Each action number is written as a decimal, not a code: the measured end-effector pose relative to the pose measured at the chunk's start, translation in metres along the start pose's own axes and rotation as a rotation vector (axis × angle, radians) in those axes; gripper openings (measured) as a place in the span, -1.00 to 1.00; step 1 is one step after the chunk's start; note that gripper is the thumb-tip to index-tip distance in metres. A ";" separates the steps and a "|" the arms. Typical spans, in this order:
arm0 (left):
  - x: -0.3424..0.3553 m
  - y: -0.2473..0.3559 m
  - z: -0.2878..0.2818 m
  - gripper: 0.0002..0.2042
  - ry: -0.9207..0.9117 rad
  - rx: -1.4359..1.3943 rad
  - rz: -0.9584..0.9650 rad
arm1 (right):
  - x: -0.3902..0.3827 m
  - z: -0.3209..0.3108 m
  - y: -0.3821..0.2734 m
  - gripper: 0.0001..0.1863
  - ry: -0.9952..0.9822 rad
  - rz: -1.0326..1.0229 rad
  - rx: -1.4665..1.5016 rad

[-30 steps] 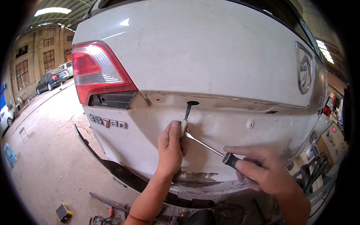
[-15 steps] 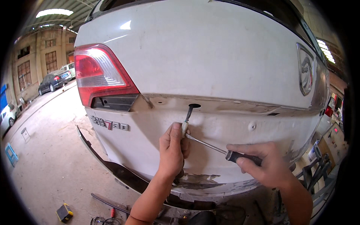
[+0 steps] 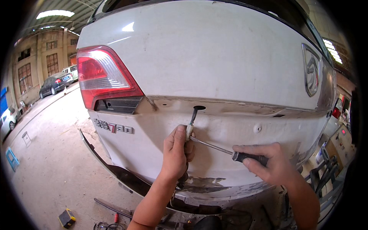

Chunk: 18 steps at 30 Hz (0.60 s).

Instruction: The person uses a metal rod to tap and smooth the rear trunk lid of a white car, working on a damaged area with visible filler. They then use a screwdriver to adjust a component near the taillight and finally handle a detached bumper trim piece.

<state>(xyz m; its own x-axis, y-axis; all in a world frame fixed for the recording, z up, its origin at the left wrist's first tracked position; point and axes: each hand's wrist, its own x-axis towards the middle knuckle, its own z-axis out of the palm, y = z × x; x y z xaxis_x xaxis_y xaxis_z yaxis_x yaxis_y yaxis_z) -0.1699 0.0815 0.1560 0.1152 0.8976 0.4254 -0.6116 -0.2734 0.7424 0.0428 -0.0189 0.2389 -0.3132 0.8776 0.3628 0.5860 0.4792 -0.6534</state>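
Observation:
A dark-sheathed wire (image 3: 194,115) comes out of an oval hole (image 3: 200,108) in the white tailgate (image 3: 214,57) and ends in a pale plug connector (image 3: 189,131). My left hand (image 3: 177,151) is closed around that connector, thumb on top; more of the dark wiring hangs below the fist. In my right hand (image 3: 270,165) is a screwdriver (image 3: 251,158) with a black handle, gripped between thumb and fingers. Its metal shaft points left, and the tip meets the connector beside my left fingers. The exact contact at the tip is too small to make out.
A red and clear tail light (image 3: 103,76) sits at the tailgate's left. A detached dark trim piece (image 3: 122,177) curves below it. On the floor lie a yellow-black box (image 3: 67,218) and a bar (image 3: 111,207). A blue stool (image 3: 12,159) stands far left, metal frames (image 3: 326,168) at right.
The view has shifted very slightly. Both hands keep their hold, and the screwdriver tip stays at the connector with barely any movement.

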 end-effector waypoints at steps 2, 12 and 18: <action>0.000 0.000 -0.002 -0.67 -0.019 -0.009 -0.005 | 0.000 0.000 0.000 -0.67 -0.007 0.002 -0.004; 0.000 0.000 0.000 -0.67 0.003 -0.045 -0.002 | -0.003 0.002 0.000 -0.65 -0.059 0.098 0.069; -0.001 -0.005 0.007 -0.66 0.089 0.008 0.068 | -0.021 0.036 0.006 -0.64 0.050 0.080 0.094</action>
<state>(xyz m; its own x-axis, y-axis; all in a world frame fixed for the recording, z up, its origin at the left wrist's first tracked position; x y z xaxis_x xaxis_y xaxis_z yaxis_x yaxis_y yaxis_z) -0.1615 0.0799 0.1550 0.0037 0.9039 0.4277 -0.6096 -0.3370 0.7175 0.0256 -0.0344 0.2034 -0.2290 0.9128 0.3381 0.5344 0.4082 -0.7401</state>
